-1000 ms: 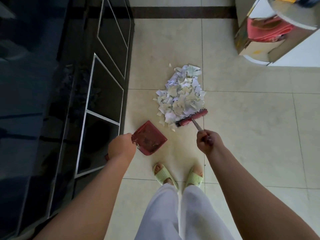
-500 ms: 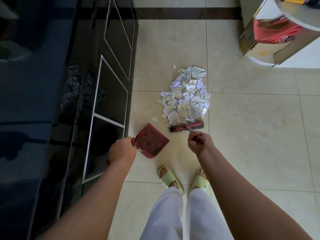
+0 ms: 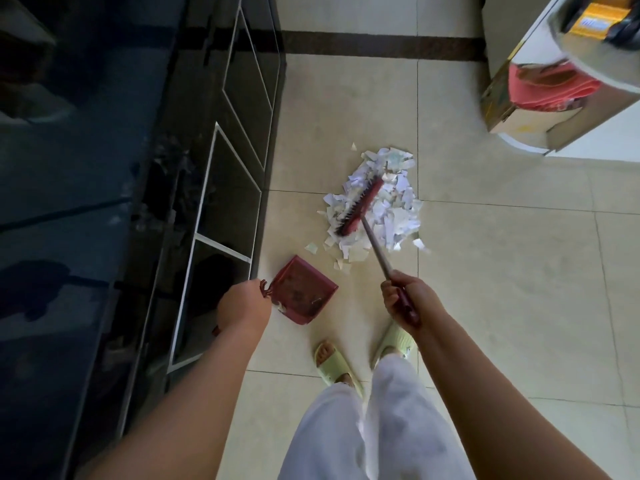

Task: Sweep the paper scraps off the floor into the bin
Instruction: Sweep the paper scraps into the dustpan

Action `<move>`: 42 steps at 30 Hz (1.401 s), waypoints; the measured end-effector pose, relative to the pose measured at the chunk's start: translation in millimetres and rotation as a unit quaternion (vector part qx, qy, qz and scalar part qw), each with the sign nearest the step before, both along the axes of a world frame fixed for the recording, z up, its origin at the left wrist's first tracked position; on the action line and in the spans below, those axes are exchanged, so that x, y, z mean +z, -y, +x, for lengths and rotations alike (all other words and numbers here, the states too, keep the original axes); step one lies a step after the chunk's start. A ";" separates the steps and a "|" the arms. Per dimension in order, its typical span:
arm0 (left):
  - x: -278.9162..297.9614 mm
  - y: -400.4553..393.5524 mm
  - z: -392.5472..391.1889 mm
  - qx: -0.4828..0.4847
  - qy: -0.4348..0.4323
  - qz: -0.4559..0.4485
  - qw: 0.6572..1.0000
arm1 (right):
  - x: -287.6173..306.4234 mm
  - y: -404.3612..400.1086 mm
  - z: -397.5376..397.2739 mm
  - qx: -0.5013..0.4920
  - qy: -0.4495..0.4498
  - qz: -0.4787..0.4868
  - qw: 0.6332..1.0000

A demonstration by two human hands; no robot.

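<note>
head view, looking down at tiled floor (image 3: 485, 289).

right hand (image 3: 403, 299) closed around the dark red grip of the broom (image 3: 360, 207); metal shaft runs from the fist up and left to the red brush head. head lies tilted across the scrap pile (image 3: 377, 202), bristles facing left, on top of the paper near the pile's left-centre.

left hand (image 3: 244, 304) closed on the handle end of the dustpan (image 3: 301, 294); fingers hidden from this angle, only the back of the fist shows. pan is dark red, flat on the floor, open edge toward the far right, near side of the pile. a few white bits sit inside it near the handle.

scraps: white and pale, one heap on the floor, centre of view, straddling a tile joint. loose pieces lie between heap and pan, one off the far tip, one at the right edge. pan and heap close but apart.

black glass cabinet (image 3: 221, 168) along the left. silver bin (image 3: 540, 95) far right, red liner showing, well apart from the pile.

two feet in green slippers (image 3: 334, 367) near, white trousers below.
</note>
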State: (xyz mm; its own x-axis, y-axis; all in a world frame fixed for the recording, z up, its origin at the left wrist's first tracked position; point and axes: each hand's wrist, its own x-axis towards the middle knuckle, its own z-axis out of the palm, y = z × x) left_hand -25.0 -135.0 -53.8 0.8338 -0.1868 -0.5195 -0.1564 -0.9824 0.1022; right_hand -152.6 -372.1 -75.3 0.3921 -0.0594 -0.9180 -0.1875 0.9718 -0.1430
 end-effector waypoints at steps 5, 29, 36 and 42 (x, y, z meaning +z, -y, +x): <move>0.8 -2.9 -2.3 0.035 -0.006 -0.010 0.999 | -12.7 -12.2 24.5 0.065 0.014 0.052 0.996; -7.9 108.0 8.9 0.025 0.003 0.019 0.999 | -24.7 175.0 12.3 0.231 0.010 -0.013 0.973; -22.9 160.7 28.2 0.018 0.013 0.010 1.000 | -6.5 226.2 37.5 0.383 -0.049 -0.294 0.874; -25.2 200.5 56.7 -0.011 0.034 0.018 0.999 | -23.5 263.5 56.3 0.450 -0.128 -0.411 0.783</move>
State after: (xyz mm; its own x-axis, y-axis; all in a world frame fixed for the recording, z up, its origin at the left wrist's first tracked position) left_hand 31.7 -335.5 -79.0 0.8635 -0.1880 -0.4681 -0.1841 -0.9814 0.0546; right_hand -96.3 -635.5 -98.8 0.4237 -0.4765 -0.7703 -0.8680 0.0297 -0.4957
